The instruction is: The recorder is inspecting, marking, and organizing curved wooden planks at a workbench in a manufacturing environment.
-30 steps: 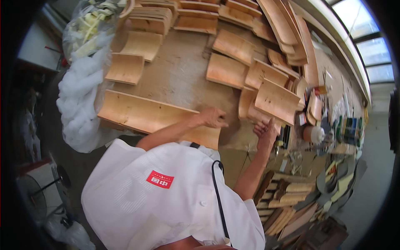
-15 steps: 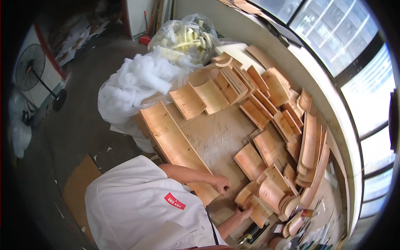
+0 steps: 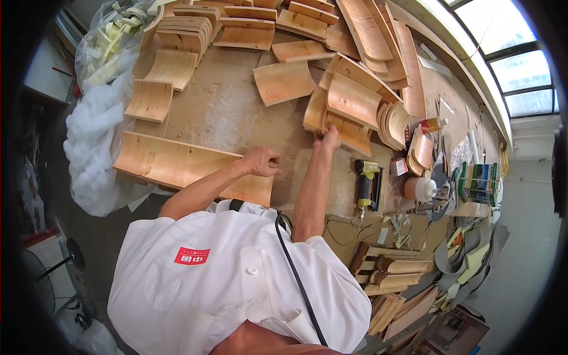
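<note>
My right hand (image 3: 329, 140) reaches forward, its fingers closed at the near edge of a curved wooden panel (image 3: 355, 139) in the stack at centre right. My left hand (image 3: 262, 161) is curled into a loose fist above the workbench (image 3: 228, 118); whatever lies inside its fingers, if anything, is hidden. Under my left forearm rests a long curved wooden panel (image 3: 171, 160) along the bench's near edge. A wider curved panel (image 3: 353, 99) sits just beyond my right hand, and a single curved piece (image 3: 285, 81) lies farther off to its left.
A nail gun (image 3: 367, 184) lies right of my right forearm, near a plastic bottle (image 3: 419, 189) and a green rack (image 3: 479, 182). Curved panels (image 3: 183, 35) line the far side. White fluffy stuffing (image 3: 94, 142) hangs at the left. More wood pieces (image 3: 396, 272) are stacked at lower right.
My view has turned to the right, bringing the nail gun and the lower stacks into fuller sight. The right hand is still at the curved panels; the left hand remains curled.
</note>
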{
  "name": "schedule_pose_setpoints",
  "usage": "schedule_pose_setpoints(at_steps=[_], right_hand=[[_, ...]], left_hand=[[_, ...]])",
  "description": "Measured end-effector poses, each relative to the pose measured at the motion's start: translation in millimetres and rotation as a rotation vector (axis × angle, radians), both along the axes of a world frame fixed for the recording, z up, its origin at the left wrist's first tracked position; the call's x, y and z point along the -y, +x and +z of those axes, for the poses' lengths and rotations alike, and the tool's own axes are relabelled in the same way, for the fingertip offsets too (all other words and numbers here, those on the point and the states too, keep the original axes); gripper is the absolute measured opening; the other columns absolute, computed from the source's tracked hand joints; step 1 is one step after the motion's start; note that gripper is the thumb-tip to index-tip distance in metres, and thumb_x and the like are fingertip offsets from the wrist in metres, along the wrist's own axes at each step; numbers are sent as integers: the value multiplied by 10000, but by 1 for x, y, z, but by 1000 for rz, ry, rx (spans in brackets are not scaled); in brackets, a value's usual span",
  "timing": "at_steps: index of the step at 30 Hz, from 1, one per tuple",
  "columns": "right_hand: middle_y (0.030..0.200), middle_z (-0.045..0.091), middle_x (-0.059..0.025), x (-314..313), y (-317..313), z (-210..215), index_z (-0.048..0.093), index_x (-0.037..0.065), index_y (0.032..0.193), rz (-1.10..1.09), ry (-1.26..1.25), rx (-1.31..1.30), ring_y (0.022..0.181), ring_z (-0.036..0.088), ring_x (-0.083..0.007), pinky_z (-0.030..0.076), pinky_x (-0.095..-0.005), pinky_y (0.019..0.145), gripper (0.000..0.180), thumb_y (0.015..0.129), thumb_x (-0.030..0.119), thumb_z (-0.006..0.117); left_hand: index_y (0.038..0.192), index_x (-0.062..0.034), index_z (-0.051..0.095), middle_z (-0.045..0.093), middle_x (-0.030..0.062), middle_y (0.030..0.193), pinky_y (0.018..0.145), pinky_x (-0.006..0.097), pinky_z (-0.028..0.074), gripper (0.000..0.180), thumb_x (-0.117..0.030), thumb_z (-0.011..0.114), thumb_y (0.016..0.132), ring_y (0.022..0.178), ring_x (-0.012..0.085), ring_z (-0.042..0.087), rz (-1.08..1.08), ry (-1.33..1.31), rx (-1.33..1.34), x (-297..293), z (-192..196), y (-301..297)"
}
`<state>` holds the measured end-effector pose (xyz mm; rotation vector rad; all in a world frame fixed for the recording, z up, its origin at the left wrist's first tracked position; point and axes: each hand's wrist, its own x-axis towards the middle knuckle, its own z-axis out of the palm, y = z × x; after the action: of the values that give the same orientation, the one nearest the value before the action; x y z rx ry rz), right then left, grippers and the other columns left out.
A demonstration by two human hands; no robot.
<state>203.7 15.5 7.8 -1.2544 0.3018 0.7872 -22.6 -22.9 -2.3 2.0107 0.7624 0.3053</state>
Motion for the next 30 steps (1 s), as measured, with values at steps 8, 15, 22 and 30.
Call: schedule_pose_setpoints(at_steps=[8, 15, 22, 30], right_hand=[[1270, 427, -181, -23, 11, 5, 406, -16, 1279, 192, 283, -56, 1114, 477, -350, 428, -547, 942, 596, 808, 186, 709], [997, 583, -166, 18, 0, 27, 524, -53, 1101, 745, 49, -109, 879, 614, -312, 548, -453, 784, 397, 863, 235, 658], [909, 614, -125, -64, -20, 108, 560, -60, 1040, 1145, 200, 394, 792, 643, -219, 560, -329, 705, 346, 873, 234, 634], [1247, 459, -286, -262, -30, 118, 289, 48, 1382, 1001, 236, 84, 1064, 563, -397, 519, -427, 889, 547, 925, 216, 538]], left_hand=[[800, -34, 661, 666, 151, 771, 634, 367, 498, 271, -268, 671, 663, 700, 304, 638, 33, 55, -1, 6, -2, 2], [759, -36, 636, 642, 165, 739, 596, 390, 473, 224, -233, 623, 651, 669, 331, 613, -2, 21, 6, 2, -7, -3], [720, -45, 608, 618, 162, 685, 564, 398, 452, 180, -210, 617, 647, 617, 330, 592, 41, 43, 121, 3, -13, 2], [689, -37, 591, 605, 190, 681, 558, 415, 454, 181, -208, 597, 631, 619, 359, 590, 59, 5, 72, 6, -7, -2]])
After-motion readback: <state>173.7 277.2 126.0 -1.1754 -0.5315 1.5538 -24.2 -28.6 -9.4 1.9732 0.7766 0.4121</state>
